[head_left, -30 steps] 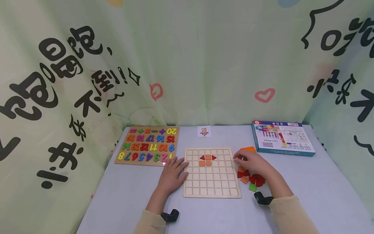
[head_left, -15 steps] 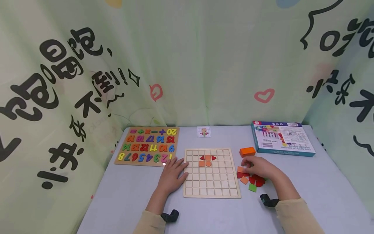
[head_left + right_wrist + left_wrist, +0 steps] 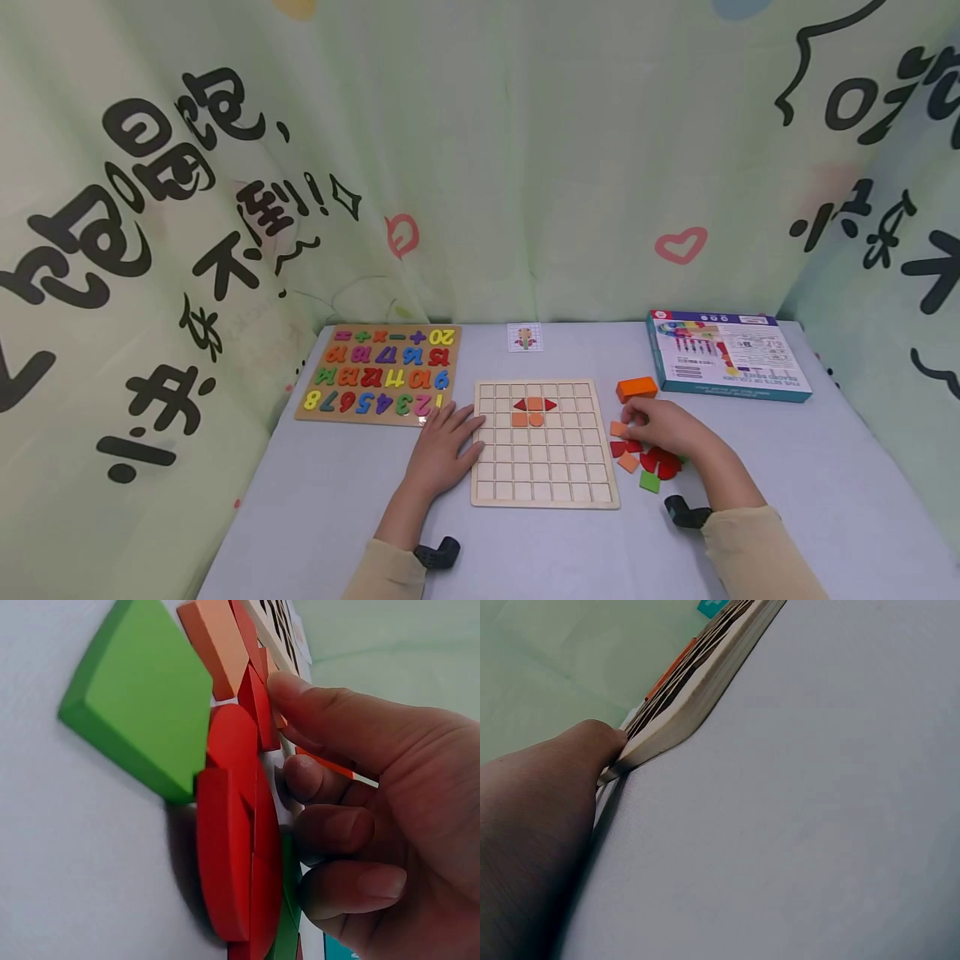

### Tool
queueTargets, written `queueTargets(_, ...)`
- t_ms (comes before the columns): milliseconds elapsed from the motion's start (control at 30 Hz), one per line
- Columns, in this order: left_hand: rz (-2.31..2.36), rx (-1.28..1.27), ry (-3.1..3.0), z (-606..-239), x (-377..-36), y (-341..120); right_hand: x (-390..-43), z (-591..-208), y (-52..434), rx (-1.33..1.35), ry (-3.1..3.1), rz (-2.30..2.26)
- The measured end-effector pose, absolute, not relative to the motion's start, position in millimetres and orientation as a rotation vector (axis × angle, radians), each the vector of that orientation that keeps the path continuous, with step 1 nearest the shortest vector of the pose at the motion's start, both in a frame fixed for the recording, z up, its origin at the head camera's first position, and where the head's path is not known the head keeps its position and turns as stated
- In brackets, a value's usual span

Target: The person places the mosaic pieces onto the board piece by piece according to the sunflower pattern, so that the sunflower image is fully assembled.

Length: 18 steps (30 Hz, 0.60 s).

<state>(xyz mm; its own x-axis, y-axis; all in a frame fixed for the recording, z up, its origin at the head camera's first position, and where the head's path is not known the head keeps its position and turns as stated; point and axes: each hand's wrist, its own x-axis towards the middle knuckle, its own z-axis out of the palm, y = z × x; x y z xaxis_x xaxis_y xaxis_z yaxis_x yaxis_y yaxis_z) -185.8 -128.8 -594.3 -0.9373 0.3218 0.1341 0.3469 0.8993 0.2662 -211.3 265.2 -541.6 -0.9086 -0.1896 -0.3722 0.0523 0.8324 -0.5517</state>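
Observation:
A wooden grid board (image 3: 545,467) lies in front of me, with several red and orange pieces (image 3: 534,404) set in its upper rows. My left hand (image 3: 442,446) rests flat against the board's left edge (image 3: 697,690), fingers straight. My right hand (image 3: 660,425) hovers over a small pile of loose pieces to the right of the board. Its curled thumb and fingers (image 3: 337,772) pinch a small light orange square (image 3: 618,429). Red rounded pieces (image 3: 229,847) and a green piece (image 3: 142,697) lie under the hand.
A thick orange block (image 3: 636,388) sits just beyond the right hand. A colourful number puzzle (image 3: 378,371) lies at the far left, a small picture card (image 3: 523,337) at the back centre, and a printed box (image 3: 726,354) at the back right. Curtains enclose the table.
My right hand drew back from the board's right edge to the pile and closed its fingertips on the orange square. The left hand has not moved.

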Motion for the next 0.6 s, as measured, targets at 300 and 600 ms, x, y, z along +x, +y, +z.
queueTargets(300,-0.436,-0.511,-2.972,-592.8,-185.0,-128.2,-211.7,-541.7,264.4,-0.090,2.588,-0.815)
queueTargets(600,-0.443,-0.513,-2.974,-594.6,-186.2,-128.5,-211.5,-539.3,261.4,-0.072,2.577,-0.825)
